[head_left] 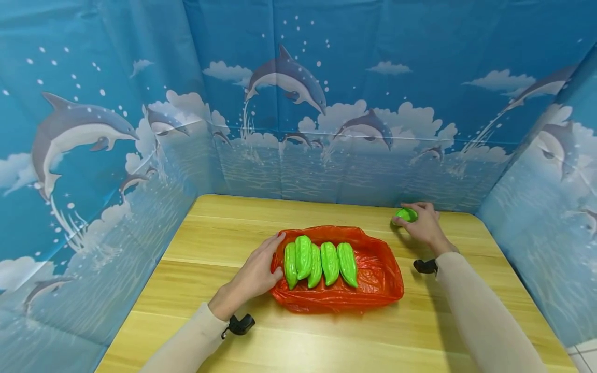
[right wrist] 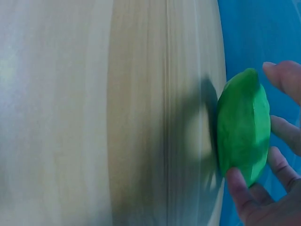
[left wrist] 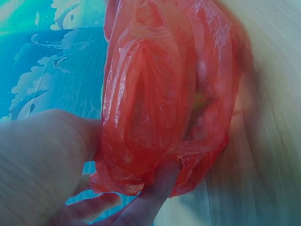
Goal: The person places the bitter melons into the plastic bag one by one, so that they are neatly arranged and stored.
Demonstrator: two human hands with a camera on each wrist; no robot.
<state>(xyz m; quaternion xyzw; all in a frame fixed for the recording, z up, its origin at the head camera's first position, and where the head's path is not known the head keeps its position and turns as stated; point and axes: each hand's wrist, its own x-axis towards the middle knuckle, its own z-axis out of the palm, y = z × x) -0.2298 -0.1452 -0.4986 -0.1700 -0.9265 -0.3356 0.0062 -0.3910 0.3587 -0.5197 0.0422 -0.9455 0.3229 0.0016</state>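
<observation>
A red plastic bag (head_left: 378, 298) lies spread wide on the table, its mouth facing up. Several bumpy green bitter melons (head_left: 330, 263) rest side by side in its left and middle part, one on top of others. My left hand (head_left: 255, 269) holds the bag's left rim, fingers along the outside and thumb at the edge. In the left wrist view the crumpled bag wall (left wrist: 150, 108) hides most of the contents. At the table's far right, my right hand (head_left: 423, 224) grips a ridged green star fruit (right wrist: 243, 127) between thumb and fingers.
The wooden table (head_left: 214, 228) has its back edge close behind the right hand. Blue dolphin-print sheeting (head_left: 289, 166) stands around the back and sides. Black wrist cameras (head_left: 241, 325) are strapped on both wrists.
</observation>
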